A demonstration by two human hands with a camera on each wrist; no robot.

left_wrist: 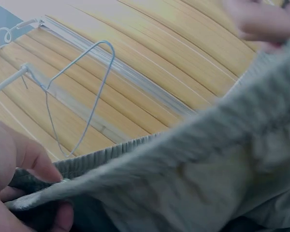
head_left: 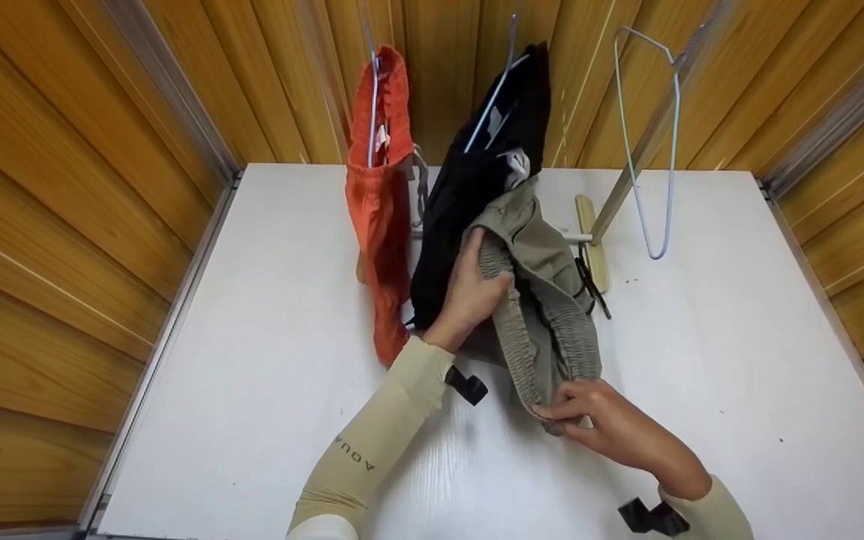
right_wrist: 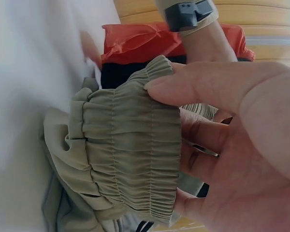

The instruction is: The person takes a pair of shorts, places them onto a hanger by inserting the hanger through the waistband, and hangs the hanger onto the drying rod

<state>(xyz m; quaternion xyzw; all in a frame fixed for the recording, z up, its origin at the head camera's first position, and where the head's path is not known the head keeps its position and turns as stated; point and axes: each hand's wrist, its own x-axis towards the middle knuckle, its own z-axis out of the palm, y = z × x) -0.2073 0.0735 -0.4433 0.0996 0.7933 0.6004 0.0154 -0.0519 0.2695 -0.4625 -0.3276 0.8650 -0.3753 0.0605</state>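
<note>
A pair of grey-green pants (head_left: 563, 262) with a gathered elastic waistband (right_wrist: 130, 145) is stretched between both hands, its waist opening facing up. My left hand (head_left: 473, 289) grips the far end of the waistband, thumb on one side and fingers on the other. Nearer the body, my right hand (head_left: 601, 424) pinches the near end between thumb and fingers. In the left wrist view the waistband runs from the left hand (left_wrist: 19, 179) up to the right hand (left_wrist: 266, 19). A dark drawstring (head_left: 593, 285) dangles at the pants' right side.
Black pants (head_left: 439, 225) hang on a hanger (head_left: 488, 112) right behind the left hand. Orange pants (head_left: 376, 225) hang on another hanger (head_left: 373, 112) to the left. At the right a bare wire hanger (head_left: 672, 165) hangs from the rack. Wood-patterned walls (head_left: 64, 262) enclose the white table (head_left: 252, 375).
</note>
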